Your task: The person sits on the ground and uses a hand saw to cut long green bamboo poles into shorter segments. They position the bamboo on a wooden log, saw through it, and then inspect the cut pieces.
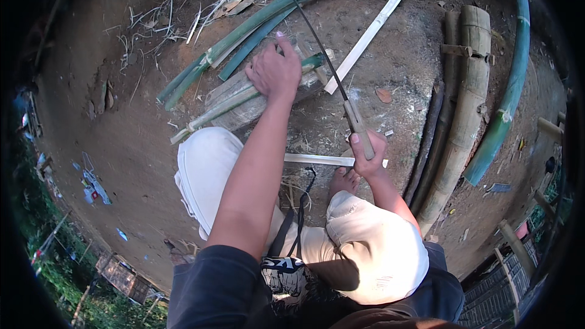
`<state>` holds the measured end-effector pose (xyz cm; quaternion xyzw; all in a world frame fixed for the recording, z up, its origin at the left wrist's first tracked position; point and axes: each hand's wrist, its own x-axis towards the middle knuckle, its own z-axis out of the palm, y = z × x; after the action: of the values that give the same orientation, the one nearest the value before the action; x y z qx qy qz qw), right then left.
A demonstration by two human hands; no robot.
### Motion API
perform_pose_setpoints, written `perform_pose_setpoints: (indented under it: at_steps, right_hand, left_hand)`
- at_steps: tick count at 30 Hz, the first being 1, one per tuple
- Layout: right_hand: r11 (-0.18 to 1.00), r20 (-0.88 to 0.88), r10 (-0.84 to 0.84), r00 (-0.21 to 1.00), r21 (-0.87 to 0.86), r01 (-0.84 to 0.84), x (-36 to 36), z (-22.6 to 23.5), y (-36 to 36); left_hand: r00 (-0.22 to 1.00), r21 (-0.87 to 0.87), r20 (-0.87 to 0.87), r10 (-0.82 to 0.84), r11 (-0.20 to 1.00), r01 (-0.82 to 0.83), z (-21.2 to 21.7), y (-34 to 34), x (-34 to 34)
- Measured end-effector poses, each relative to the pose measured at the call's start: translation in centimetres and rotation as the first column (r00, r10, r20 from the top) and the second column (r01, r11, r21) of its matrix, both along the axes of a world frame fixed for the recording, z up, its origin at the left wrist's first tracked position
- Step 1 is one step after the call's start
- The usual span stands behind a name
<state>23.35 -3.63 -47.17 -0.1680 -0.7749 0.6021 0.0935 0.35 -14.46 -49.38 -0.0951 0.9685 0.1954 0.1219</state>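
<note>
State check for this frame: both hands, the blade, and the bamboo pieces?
left hand: pressed on the bamboo bundle
right hand: gripping the knife handle
long knife: raised, blade angled away
bamboo bundle: lying on dirt, held down
white bamboo strip: lying loose

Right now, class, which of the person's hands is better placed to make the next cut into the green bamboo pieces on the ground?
Right. The right hand grips the long dark knife; the left hand presses on the green bamboo pieces.
</note>
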Motion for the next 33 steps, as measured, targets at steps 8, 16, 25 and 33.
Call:
perform_pose_setpoints:
  at_steps: [8,16,25,33]
  right_hand:
    - [0.991,0.135,0.098,0.986,-0.109,-0.084,-0.6,1.6,1.2]
    - [0.990,0.091,0.138,0.986,-0.013,-0.138,-1.4,2.5,1.6]
    - [0.993,0.157,0.070,0.985,-0.106,-0.053,5.9,6.5,-0.3]
    - [0.999,0.301,0.036,0.953,-0.016,-0.033,1.9,9.2,0.8]
  left_hand:
    - [0.995,-0.069,-0.091,0.028,0.997,-0.034,-1.1,-0.2,-0.2]
    - [0.992,-0.105,-0.115,-0.051,0.994,0.039,-1.5,0.1,-0.6]
    - [0.997,-0.145,-0.067,-0.041,0.989,0.031,-1.7,-0.3,-0.8]
    - [0.995,-0.064,-0.090,-0.036,0.998,0.030,-1.7,-0.2,-0.6]
